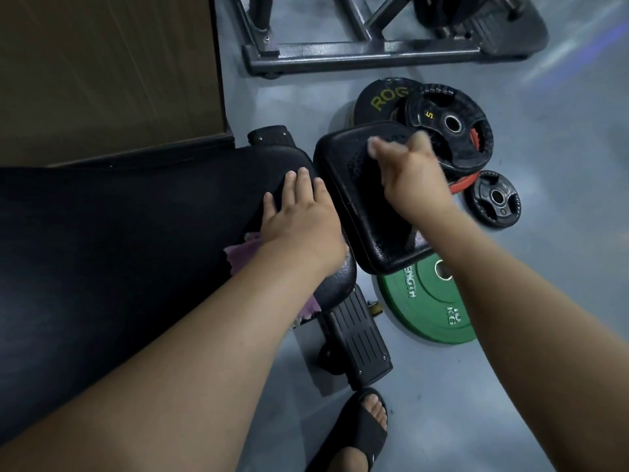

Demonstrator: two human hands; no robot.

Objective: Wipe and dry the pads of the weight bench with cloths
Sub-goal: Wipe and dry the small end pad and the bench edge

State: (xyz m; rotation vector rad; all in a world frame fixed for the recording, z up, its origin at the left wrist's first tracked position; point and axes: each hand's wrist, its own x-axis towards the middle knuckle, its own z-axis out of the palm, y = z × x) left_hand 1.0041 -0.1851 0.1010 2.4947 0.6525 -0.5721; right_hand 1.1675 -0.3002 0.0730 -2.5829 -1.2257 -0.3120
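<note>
Gripping a dark cloth [357, 163], the right hand [410, 185] is scrubbing the seat pad [384, 247] at one o'clock. The left hand [301, 218] is lying flat-fingered over the purple cloth [240, 252]. Both cloths look soft and limp, so they are best bunched in the palm.

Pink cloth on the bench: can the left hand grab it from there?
Probably yes. The pink cloth lies on the bench pad right under the left wrist, with only that arm over it. The left hand rests flat, holding nothing, and could slide back to pinch it.
</note>
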